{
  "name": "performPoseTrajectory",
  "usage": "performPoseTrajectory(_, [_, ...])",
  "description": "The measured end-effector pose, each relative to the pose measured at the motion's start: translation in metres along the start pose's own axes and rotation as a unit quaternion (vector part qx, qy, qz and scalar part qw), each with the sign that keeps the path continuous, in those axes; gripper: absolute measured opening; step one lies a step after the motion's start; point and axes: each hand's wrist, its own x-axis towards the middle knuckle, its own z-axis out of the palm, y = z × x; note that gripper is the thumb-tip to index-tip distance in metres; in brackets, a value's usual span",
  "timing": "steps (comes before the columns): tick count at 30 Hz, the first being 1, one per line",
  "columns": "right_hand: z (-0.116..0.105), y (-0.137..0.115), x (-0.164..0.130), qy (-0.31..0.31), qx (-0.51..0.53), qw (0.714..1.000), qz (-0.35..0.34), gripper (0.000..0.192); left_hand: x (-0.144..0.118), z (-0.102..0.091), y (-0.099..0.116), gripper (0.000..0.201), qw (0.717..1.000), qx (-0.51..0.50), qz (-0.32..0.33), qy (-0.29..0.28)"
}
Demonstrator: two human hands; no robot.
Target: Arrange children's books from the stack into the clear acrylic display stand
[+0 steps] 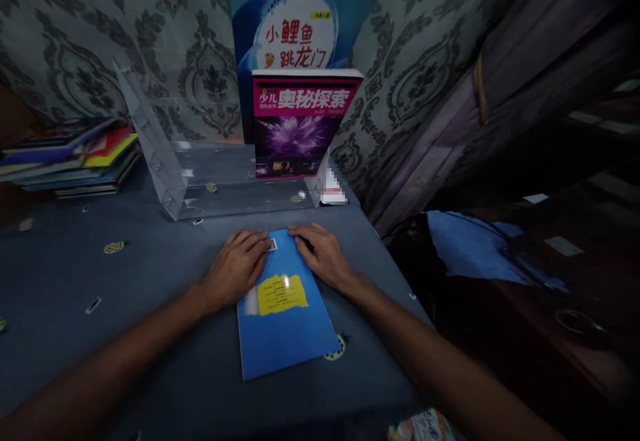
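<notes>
A blue book (287,314) lies flat on the grey-blue tablecloth (150,281), its far edge under both sets of fingers and its near corner pointing back toward the person. A torn-edged yellow label (283,294) sits on the cover just behind the fingertips, between the two wrists.

The left hand (237,267) rests palm down on the book's far left corner, fingers held close together and laid flat, their tips beside a small white sticker (273,245) at the book's far edge. The right hand (323,254) lies palm down on the far right corner, fingers likewise together and slightly curled over the edge; neither hand pinches anything, both only press on the cover.

Just beyond the fingertips stands a clear acrylic rack (200,174), and in its right end a pink and purple magazine (300,124) stands upright. Behind that, a blue poster book (295,21) leans on the patterned wall. Far to the left of the left hand's fingers lies a stack of books (75,157). Well to the right of the right hand's fingers, off the table, lies a blue cloth (475,247).
</notes>
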Motion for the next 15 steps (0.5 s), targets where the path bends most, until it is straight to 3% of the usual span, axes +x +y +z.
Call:
performPoseTrajectory(6, [0.000,0.001,0.000,0.003,0.002,1.000,-0.006,0.029,0.002,-0.009,0.009,0.028,0.996,0.092,-0.006,-0.014])
performPoseTrajectory(10, [-0.001,0.000,0.001,-0.006,-0.003,1.000,-0.003,0.029,0.005,-0.018,0.022,0.030,0.981,0.171,-0.052,-0.079])
performPoseTrajectory(15, [-0.001,0.000,0.001,-0.010,-0.004,1.000,-0.009,0.031,-0.002,-0.021,0.037,0.031,0.968,0.180,-0.097,-0.146])
